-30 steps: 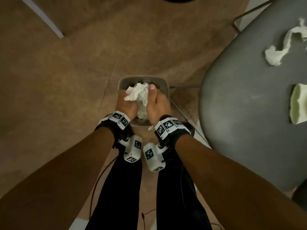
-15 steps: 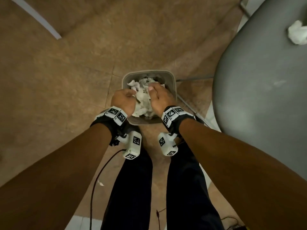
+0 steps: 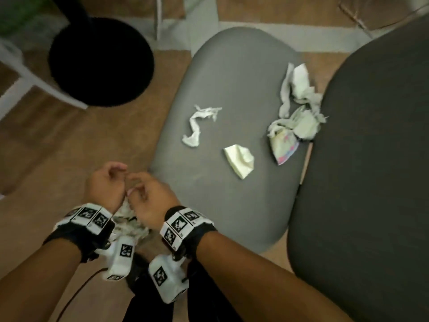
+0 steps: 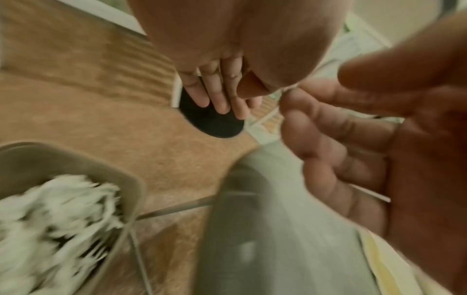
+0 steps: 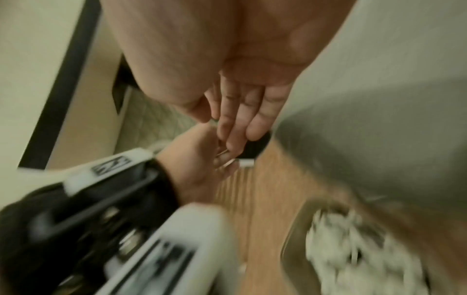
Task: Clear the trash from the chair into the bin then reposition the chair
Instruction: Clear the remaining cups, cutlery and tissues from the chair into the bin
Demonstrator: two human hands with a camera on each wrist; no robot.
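Both hands hover close together over the grey bin, which holds white crumpled tissue. In the head view the bin is mostly hidden under my wrists. My left hand and right hand have loosely curled fingers and hold nothing; the wrist views show the left hand and right hand empty. To the right, the light grey chair seat carries a twisted white tissue, a pale yellow crumpled paper, a colourful wrapper and a heap of crumpled tissues.
A darker grey padded surface fills the right side, against the seat's edge. A black round object stands on the brown floor at the back left, next to white frame legs. A thin cable trails past my legs.
Both hands have let go of the tissue wad, which now lies in the bin, and have lifted away from it. The view has swung up to take in the chair seat.
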